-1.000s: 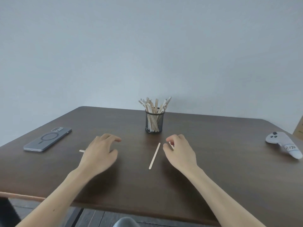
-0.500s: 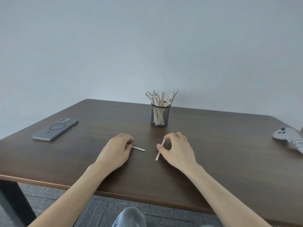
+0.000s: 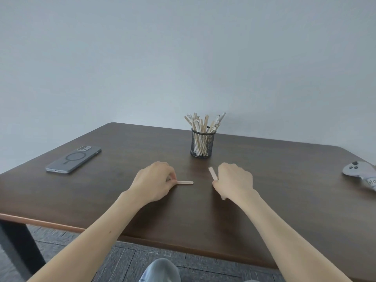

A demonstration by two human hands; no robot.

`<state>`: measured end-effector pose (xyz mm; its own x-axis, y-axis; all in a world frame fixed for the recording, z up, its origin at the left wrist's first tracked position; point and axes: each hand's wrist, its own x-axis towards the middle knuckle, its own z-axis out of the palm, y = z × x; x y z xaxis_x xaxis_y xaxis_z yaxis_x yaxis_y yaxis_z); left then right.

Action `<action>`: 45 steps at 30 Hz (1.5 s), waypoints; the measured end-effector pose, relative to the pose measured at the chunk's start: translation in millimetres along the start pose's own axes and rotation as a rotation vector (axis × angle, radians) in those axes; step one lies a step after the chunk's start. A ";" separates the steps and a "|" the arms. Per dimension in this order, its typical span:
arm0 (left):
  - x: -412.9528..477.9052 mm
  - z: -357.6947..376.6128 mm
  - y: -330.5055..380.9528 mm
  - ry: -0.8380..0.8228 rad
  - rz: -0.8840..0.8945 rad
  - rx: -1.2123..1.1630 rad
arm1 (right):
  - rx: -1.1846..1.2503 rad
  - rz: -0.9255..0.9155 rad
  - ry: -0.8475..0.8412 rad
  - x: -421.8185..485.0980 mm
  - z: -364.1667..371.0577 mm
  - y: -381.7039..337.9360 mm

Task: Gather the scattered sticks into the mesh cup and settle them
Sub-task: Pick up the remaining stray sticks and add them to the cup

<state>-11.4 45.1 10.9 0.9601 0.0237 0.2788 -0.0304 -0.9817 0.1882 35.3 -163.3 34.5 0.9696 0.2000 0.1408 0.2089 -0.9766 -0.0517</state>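
Observation:
A black mesh cup stands upright at the middle back of the dark wooden table, filled with several pale wooden sticks. My left hand pinches one end of a flat stick that points right, low over the tabletop. My right hand grips a second stick whose free end angles up and away toward the cup. Both hands sit in front of the cup, a short gap between them.
A grey phone lies face down at the left. A light grey controller rests at the right edge. The table's front edge runs below my forearms, with dark floor beneath.
My right hand has closed on its stick and lifted it off the table. My left hand has pinched its stick and turned it level. The view has shifted slightly.

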 end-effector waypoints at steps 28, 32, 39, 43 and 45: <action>66.9 13.1 60.9 0.256 -0.166 -1.140 | 1.127 -0.037 0.152 38.8 11.1 3.7; 71.7 16.4 59.8 0.246 -0.121 -0.970 | 0.787 -0.090 0.143 46.0 12.0 9.4; 96.6 -14.1 48.0 0.297 -0.095 -0.900 | 0.833 -0.166 0.254 81.7 -16.6 23.4; 120.3 -56.8 51.8 0.413 -0.038 -0.907 | 0.913 -0.237 0.360 108.0 -54.0 25.4; 132.4 -74.1 53.8 0.460 -0.026 -0.916 | 0.935 -0.240 0.402 120.3 -68.3 25.8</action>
<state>93.4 9.5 127.8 0.7697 0.3025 0.5621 -0.3967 -0.4632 0.7925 148.7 -169.9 117.6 0.8118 0.1717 0.5581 0.5716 -0.4292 -0.6994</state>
